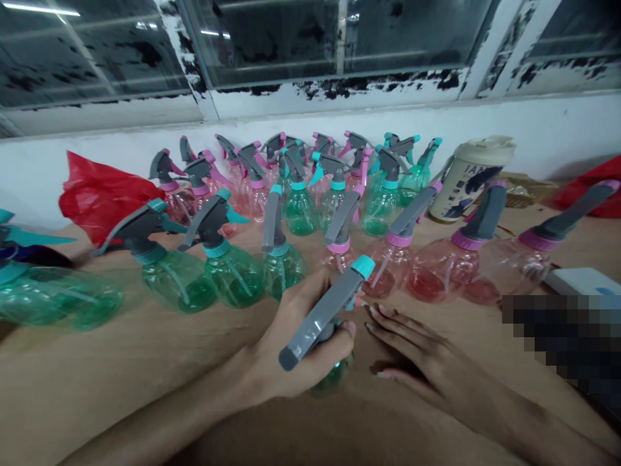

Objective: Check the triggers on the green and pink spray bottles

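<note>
My left hand (pixel 295 353) is wrapped round the neck of a green spray bottle (pixel 326 317) with a grey trigger head and a turquoise nozzle. Most of that bottle's body is hidden by the hand and the head. Just to its right, my right hand (pixel 417 353) lies flat on the table with its fingers stretched out, holding nothing. Beyond the hands runs a row of spray bottles: green ones with turquoise collars, such as the green bottle (pixel 235 275), on the left, and pink ones with pink collars, such as the pink bottle (pixel 436 272), on the right.
More pink and green spray bottles crowd together at the back (pixel 301 207) by the white wall. A red plastic bag (pixel 104 197) lies at the left, and another red bag (pixel 594 188) at the far right. A cream tumbler (pixel 470 178) stands behind the pink bottles. A white box (pixel 585 281) lies at the right.
</note>
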The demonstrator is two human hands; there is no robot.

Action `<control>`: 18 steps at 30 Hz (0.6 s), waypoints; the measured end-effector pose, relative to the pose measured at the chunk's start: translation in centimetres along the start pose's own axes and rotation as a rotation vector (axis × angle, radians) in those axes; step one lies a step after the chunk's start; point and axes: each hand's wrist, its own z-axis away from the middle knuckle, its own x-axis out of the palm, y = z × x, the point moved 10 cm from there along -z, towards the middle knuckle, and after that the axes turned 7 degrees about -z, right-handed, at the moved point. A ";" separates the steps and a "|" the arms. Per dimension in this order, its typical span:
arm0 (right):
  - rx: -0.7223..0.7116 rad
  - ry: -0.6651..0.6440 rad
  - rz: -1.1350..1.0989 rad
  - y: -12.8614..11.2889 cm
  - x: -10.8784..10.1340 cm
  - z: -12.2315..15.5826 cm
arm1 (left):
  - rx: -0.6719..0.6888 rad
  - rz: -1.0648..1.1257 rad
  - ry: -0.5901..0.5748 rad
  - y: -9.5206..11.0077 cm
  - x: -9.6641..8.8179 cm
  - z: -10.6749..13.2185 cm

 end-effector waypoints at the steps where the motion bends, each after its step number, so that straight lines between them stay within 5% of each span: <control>1: 0.003 0.006 -0.008 0.0 0.0 0.0 | 0.027 0.004 0.002 0.2 0.0 0.0; 5: 0.014 0.027 -0.067 0.3 -0.1 0.2 | 0.110 -0.020 0.003 0.9 0.0 0.1; 18: 0.022 0.006 -0.085 0.1 -0.1 -0.2 | 0.074 -0.046 0.068 0.2 0.4 0.2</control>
